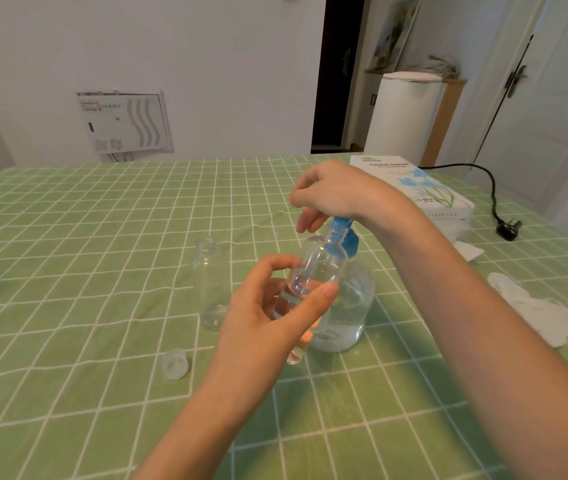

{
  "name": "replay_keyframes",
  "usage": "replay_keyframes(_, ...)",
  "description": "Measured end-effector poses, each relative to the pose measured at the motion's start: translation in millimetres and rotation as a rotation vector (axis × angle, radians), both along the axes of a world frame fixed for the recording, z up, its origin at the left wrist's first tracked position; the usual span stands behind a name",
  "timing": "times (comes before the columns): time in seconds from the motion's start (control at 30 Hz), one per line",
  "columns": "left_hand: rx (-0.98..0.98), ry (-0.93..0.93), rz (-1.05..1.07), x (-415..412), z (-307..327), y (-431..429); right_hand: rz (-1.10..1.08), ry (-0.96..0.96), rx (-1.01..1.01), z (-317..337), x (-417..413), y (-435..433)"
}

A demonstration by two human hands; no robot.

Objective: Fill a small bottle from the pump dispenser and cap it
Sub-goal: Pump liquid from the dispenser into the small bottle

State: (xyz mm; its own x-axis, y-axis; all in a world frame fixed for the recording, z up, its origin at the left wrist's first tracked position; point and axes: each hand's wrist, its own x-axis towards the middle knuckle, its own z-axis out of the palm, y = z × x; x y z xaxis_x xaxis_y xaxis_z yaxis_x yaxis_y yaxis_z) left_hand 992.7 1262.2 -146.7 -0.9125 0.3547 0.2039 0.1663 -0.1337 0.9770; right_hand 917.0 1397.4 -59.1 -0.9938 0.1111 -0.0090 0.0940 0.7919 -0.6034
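- The left hand (268,317) grasps the small bottle (315,268), with the thumb across its front and the fingers curled round its far side.
- The bottle is clear and uncapped, held off the counter (67,237) and tilted, its neck pointing up and to the right.
- Its mouth sits just under the blue pump head (344,235) of the dispenser (351,306). How much liquid the bottle holds cannot be told.
- The right hand (338,195) is over the pump head, with the heel of the palm on top of it. Its fingers hang loosely curled and grasp nothing.
- The dispenser stands upright on the counter, right behind the held bottle, with clear liquid in its lower part.
- A second bottle (211,282), clear and open, stands upright just left of the left hand.
- A clear cap (175,364) lies on the counter, nearer the person than the second bottle and apart from both hands.
- A tissue box (424,192) lies at the far right of the counter, behind the right wrist.
- A crumpled tissue (539,310) lies right of the right forearm.
- A black plug (508,230) with its cord lies near the counter's right edge.
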Motion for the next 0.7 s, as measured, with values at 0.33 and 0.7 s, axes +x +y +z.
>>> replay_keyframes(0.33, -0.007, -0.006, 0.019, 0.6, -2.7, 0.0, -0.013, -0.035, 0.001, -9.3, -1.9, -0.5)
replay_keyframes(0.7, 0.011, 0.017, 0.007, 1.9, 4.0, -0.1, 0.012, -0.05, 0.055, 2.9, -4.5, 1.6)
